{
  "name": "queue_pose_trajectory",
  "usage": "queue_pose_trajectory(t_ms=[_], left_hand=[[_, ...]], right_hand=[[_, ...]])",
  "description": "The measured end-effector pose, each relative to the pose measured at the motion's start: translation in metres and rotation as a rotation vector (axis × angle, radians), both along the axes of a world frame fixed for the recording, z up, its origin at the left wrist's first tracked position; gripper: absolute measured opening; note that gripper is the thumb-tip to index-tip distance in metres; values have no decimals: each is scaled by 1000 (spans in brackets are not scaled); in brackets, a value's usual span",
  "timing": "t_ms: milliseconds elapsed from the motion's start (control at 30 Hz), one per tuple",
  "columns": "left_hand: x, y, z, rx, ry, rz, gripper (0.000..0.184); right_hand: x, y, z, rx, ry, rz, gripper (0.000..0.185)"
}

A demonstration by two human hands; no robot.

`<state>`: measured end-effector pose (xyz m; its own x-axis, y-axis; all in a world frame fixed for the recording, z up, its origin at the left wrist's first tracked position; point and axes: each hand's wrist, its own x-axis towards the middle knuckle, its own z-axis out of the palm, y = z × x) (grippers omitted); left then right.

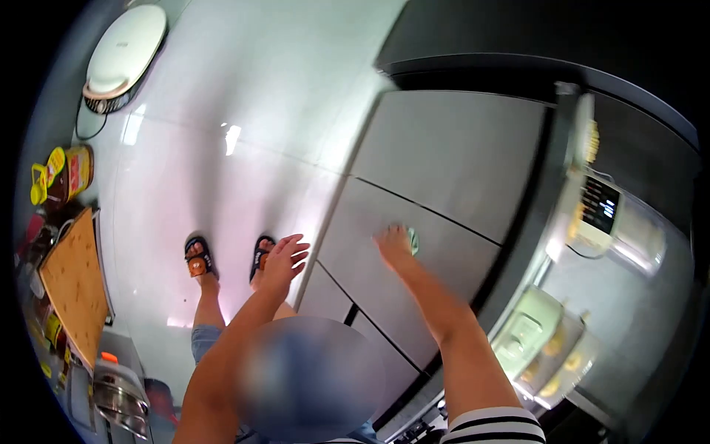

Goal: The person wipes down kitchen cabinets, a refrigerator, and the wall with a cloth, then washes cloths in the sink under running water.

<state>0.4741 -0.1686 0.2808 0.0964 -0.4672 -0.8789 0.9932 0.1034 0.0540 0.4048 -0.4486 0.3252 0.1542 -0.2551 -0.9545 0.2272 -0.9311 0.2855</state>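
My right hand (pixel 395 246) is pressed to a grey cabinet door (pixel 444 277), with a small pale green cloth (pixel 413 240) under it. Only an edge of the cloth shows beside the fingers; my palm hides the rest. My left hand (pixel 285 260) hangs in the air left of the cabinet, above a sandalled foot, fingers apart and holding nothing.
A dark counter edge and a stovetop-side worktop run along the right, bearing a white appliance with a display (pixel 600 208) and a pale green container (pixel 529 329). At left are a round white electric pan (pixel 126 48), an oil bottle (pixel 78 170), a cutting board (pixel 74 285) and metal pots (pixel 120 399).
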Motion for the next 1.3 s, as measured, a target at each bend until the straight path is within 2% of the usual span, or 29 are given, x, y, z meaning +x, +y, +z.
queue_pose_trajectory(t_ms=[67, 100, 133, 200, 233, 367, 467, 500, 633, 700, 800, 900, 967, 1067, 1167, 1233, 1300], left_hand=[[17, -7, 29, -37, -17, 4, 33], [30, -11, 45, -67, -27, -1, 33], [40, -12, 63, -93, -31, -12, 33], [54, -13, 79, -157, -62, -15, 34], [62, -15, 86, -186, -77, -14, 34], [85, -10, 105, -175, -117, 15, 33], [99, -20, 112, -135, -85, -41, 34], [104, -26, 115, -140, -93, -54, 34], [129, -62, 122, -196, -109, -49, 32], [142, -80, 115, -192, -119, -36, 32], [162, -106, 106, -140, -106, -9, 30], [162, -137, 92, -119, -25, 54, 28], [179, -160, 103, -121, -3, 16, 27], [203, -186, 110, -149, -52, -18, 32], [227, -200, 98, -160, -98, 36, 33], [233, -200, 84, -161, -92, 80, 31], [235, -193, 69, -131, -68, 67, 31]], right_hand=[[30, -37, 37, -238, -501, 200, 46], [61, -48, 67, -356, -534, 210, 50], [84, -51, 104, -472, -560, 212, 55], [94, -56, 153, -705, -313, 48, 65], [82, -54, 168, -690, -317, 62, 71], [31, -46, 169, -675, -448, -21, 68], [39, -60, 177, -658, -454, -65, 66], [71, -59, 191, -669, -441, -120, 63], [145, -158, 160, -871, -697, 88, 56], [181, -186, 152, -909, -770, 47, 55], [168, -194, 129, -868, -781, 139, 53], [133, -159, 115, -742, -654, -13, 53], [155, -151, 124, -696, -577, -121, 53], [215, -198, 120, -739, -656, -44, 54], [249, -246, 91, -753, -742, 29, 56], [240, -226, 101, -593, -486, 231, 56], [197, -206, 91, -435, -306, 326, 56]])
